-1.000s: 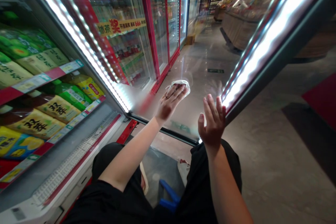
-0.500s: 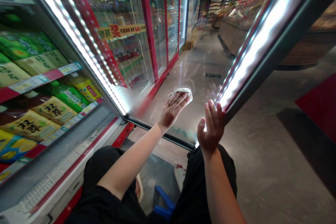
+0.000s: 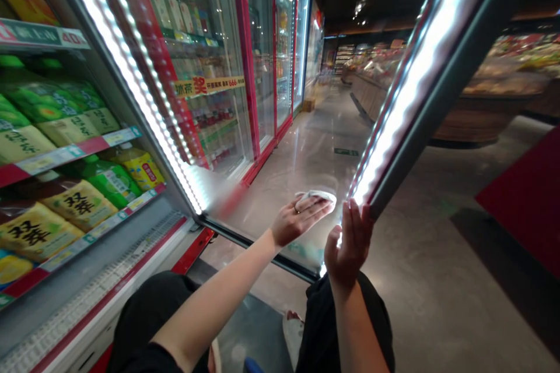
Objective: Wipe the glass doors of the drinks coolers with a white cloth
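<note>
An open glass cooler door (image 3: pixel 266 204) with bright light strips stands in front of me. My left hand (image 3: pixel 297 218) presses a white cloth (image 3: pixel 321 197) to the glass, low and near the lit right edge. The fingers lie stretched together over the cloth. My right hand (image 3: pixel 350 242) rests against the door's dark frame (image 3: pixel 406 134) near its lower right corner, with its fingers upright, thumb apart and nothing held. A hazy patch (image 3: pixel 214 186) shows on the lower left of the glass.
Shelves of bottled drinks (image 3: pixel 74 207) are on the left. More red-framed coolers (image 3: pixel 251 70) line the aisle. A wooden display counter (image 3: pixel 464 113) and a red panel (image 3: pixel 525 198) stand on the right. Something blue (image 3: pixel 252 365) lies low between my legs.
My left hand and the cloth have moved right across the glass, closer to my right hand. My right hand stays at the frame. The camera view has tilted up.
</note>
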Demonstrator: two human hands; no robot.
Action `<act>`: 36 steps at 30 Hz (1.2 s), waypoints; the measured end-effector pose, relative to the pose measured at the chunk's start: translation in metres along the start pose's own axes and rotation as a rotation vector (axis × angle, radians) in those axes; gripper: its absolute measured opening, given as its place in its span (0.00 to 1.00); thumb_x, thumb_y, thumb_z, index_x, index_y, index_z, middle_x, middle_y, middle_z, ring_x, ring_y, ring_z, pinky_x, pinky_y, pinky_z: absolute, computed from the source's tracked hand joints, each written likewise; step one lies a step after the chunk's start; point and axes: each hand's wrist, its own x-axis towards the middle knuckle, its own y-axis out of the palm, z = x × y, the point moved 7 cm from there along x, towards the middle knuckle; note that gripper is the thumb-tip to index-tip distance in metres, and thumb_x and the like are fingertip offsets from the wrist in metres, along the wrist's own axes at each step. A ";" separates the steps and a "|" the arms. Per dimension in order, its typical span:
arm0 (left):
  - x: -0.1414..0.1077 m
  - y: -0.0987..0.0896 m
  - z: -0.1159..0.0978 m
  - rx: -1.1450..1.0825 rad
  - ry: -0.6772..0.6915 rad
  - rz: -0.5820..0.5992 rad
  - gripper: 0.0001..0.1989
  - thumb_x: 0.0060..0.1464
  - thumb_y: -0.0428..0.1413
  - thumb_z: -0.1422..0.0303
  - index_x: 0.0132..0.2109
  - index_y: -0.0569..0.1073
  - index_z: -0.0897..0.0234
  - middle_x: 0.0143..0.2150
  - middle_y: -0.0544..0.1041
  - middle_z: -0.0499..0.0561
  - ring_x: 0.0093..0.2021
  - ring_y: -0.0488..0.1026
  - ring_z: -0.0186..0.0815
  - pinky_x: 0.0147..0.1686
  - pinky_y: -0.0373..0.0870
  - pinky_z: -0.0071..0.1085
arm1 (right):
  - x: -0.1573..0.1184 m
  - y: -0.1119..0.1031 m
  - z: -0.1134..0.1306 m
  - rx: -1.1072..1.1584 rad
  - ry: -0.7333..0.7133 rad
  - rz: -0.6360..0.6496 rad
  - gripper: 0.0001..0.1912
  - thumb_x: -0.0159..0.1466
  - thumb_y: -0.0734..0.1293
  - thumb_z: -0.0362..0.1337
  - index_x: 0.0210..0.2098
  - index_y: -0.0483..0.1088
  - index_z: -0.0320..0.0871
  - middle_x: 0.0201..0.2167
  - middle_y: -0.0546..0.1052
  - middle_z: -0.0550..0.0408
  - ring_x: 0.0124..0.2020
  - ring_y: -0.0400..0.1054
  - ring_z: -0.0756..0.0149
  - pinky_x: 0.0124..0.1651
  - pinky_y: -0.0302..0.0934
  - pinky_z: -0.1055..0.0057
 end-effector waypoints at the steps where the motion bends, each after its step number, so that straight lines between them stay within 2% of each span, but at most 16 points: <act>1: -0.001 0.002 -0.005 -0.011 0.056 0.002 0.21 0.75 0.53 0.73 0.70 0.73 0.62 0.70 0.77 0.53 0.70 0.74 0.34 0.74 0.69 0.37 | -0.001 0.001 -0.001 0.001 0.002 0.001 0.40 0.71 0.60 0.26 0.80 0.55 0.53 0.74 0.70 0.49 0.78 0.57 0.50 0.78 0.55 0.43; 5: 0.003 0.012 -0.011 -0.027 0.191 0.072 0.19 0.73 0.56 0.72 0.66 0.77 0.59 0.70 0.77 0.52 0.69 0.75 0.34 0.73 0.71 0.37 | -0.004 0.001 -0.002 -0.029 0.003 -0.002 0.39 0.72 0.61 0.28 0.80 0.55 0.53 0.75 0.68 0.50 0.78 0.57 0.47 0.80 0.53 0.45; 8: 0.007 0.009 -0.006 -0.021 0.153 0.065 0.20 0.73 0.56 0.73 0.68 0.76 0.58 0.71 0.77 0.51 0.70 0.74 0.35 0.74 0.70 0.38 | -0.004 0.000 -0.002 -0.057 -0.001 -0.010 0.38 0.73 0.60 0.27 0.80 0.55 0.52 0.75 0.69 0.49 0.78 0.58 0.46 0.79 0.53 0.42; 11: 0.003 0.002 -0.003 -0.007 0.101 0.014 0.21 0.73 0.55 0.73 0.69 0.74 0.61 0.71 0.76 0.51 0.70 0.74 0.35 0.73 0.71 0.38 | -0.004 -0.003 -0.002 -0.055 -0.011 -0.009 0.37 0.73 0.60 0.27 0.80 0.55 0.51 0.74 0.69 0.48 0.78 0.57 0.48 0.79 0.53 0.44; 17: -0.003 -0.001 -0.002 -0.003 0.255 0.059 0.20 0.74 0.54 0.72 0.69 0.75 0.59 0.73 0.74 0.50 0.71 0.73 0.30 0.72 0.71 0.34 | -0.005 0.000 0.000 -0.070 -0.040 0.035 0.37 0.73 0.59 0.26 0.80 0.54 0.49 0.75 0.68 0.47 0.79 0.56 0.48 0.79 0.52 0.41; 22: -0.010 -0.009 0.022 0.025 0.038 0.031 0.21 0.74 0.54 0.74 0.70 0.73 0.62 0.71 0.76 0.51 0.72 0.72 0.35 0.74 0.69 0.37 | -0.004 0.008 0.007 -0.045 -0.104 0.049 0.39 0.72 0.60 0.25 0.80 0.53 0.49 0.75 0.69 0.48 0.79 0.56 0.50 0.79 0.52 0.45; 24: -0.019 -0.006 0.021 0.024 0.063 0.056 0.22 0.74 0.54 0.74 0.70 0.73 0.61 0.72 0.75 0.51 0.71 0.73 0.35 0.72 0.71 0.37 | -0.004 0.012 0.010 -0.035 -0.115 0.077 0.40 0.72 0.60 0.25 0.80 0.53 0.50 0.75 0.68 0.48 0.78 0.58 0.49 0.78 0.54 0.45; 28: -0.031 -0.002 0.018 0.021 0.217 0.109 0.22 0.74 0.54 0.72 0.70 0.73 0.59 0.74 0.73 0.51 0.71 0.73 0.32 0.71 0.72 0.34 | -0.006 0.020 0.014 -0.024 -0.136 0.127 0.40 0.72 0.60 0.25 0.80 0.52 0.51 0.76 0.67 0.49 0.78 0.57 0.51 0.78 0.55 0.46; 30: -0.031 -0.005 0.028 0.044 0.172 0.118 0.23 0.73 0.55 0.72 0.72 0.71 0.60 0.74 0.73 0.52 0.72 0.72 0.34 0.72 0.71 0.35 | -0.008 0.024 0.017 -0.010 -0.153 0.140 0.40 0.72 0.60 0.25 0.81 0.51 0.50 0.77 0.66 0.49 0.79 0.55 0.52 0.79 0.54 0.47; 34: -0.038 -0.015 0.053 0.093 -0.035 0.084 0.25 0.74 0.54 0.73 0.74 0.68 0.63 0.71 0.76 0.53 0.73 0.71 0.36 0.73 0.70 0.37 | -0.008 0.032 0.021 0.012 -0.164 0.169 0.40 0.72 0.59 0.25 0.81 0.50 0.51 0.78 0.64 0.52 0.80 0.53 0.56 0.79 0.55 0.49; 36: -0.045 -0.018 0.056 0.078 -0.034 0.055 0.23 0.75 0.52 0.73 0.73 0.69 0.63 0.70 0.78 0.51 0.72 0.72 0.35 0.73 0.70 0.36 | -0.008 0.036 0.022 0.012 -0.162 0.185 0.41 0.72 0.59 0.24 0.81 0.50 0.52 0.78 0.64 0.52 0.80 0.54 0.54 0.78 0.57 0.48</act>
